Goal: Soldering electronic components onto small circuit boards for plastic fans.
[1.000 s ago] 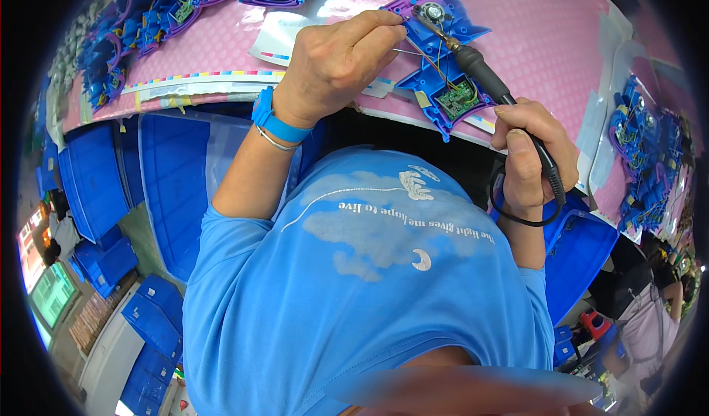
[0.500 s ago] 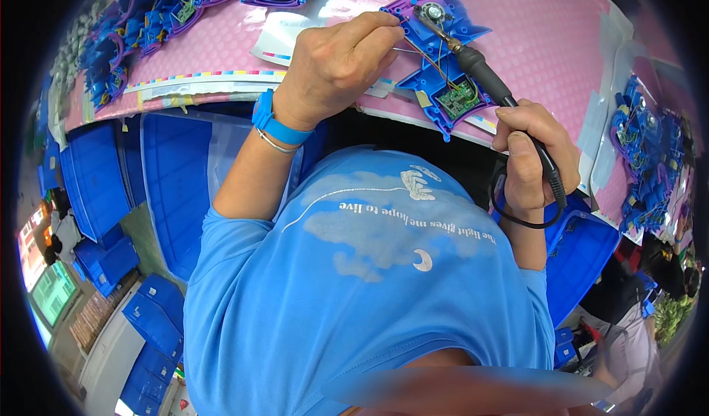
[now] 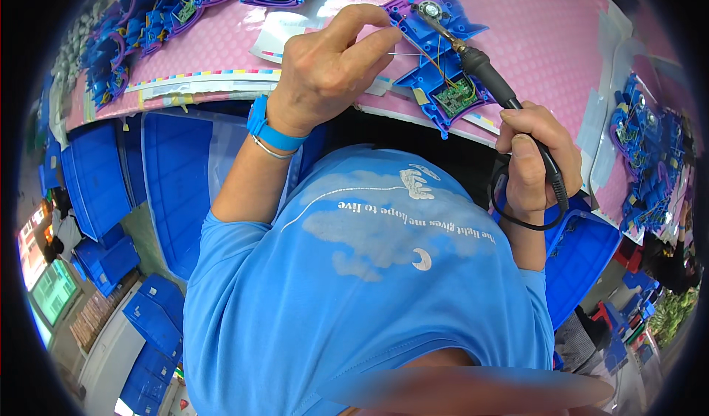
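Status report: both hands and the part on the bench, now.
Right hand gripping soldering iron, tip on blue housing. Left hand pinching thin solder wire beside it. Nothing blocking.

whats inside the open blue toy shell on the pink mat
Inside the blue toy shell: a green circuit board, a round speaker and thin wires. The soldering iron hides part.

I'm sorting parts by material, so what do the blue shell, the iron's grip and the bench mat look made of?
Shell: moulded plastic, glossy blue with purple edging. Grip: black, matte, probably rubber or plastic. Mat: pink, dotted texture, probably soft foam or rubber.
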{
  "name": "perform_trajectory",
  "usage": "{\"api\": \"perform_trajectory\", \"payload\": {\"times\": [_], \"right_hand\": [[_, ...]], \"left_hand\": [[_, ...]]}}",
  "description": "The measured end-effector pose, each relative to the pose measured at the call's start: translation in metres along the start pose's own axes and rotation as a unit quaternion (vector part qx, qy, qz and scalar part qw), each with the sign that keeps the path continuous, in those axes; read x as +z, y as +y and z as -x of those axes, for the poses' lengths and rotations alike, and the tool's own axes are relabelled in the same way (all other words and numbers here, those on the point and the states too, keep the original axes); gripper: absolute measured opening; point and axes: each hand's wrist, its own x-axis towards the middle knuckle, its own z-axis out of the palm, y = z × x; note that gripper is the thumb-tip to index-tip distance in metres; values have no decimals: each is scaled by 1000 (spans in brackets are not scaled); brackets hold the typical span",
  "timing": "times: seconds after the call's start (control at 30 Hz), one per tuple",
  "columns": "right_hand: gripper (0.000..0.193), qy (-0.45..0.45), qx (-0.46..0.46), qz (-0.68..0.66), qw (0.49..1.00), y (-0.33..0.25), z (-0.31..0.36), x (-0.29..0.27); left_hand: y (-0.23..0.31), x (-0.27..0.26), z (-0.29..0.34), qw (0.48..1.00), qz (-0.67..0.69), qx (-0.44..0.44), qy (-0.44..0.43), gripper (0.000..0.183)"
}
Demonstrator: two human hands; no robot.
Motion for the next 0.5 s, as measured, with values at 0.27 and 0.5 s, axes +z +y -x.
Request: {"api": "perform_trajectory", "payload": {"times": [0.27, 0.5], "right_hand": [[30, 12, 7, -14, 1000, -1, 5, -5], [20, 27, -24, -26, 999, 1, 5, -6]], "left_hand": [[5, 0, -12, 998, 65, 4, 0, 27], [6, -4, -16, 992, 22, 13, -120, 22]]}}
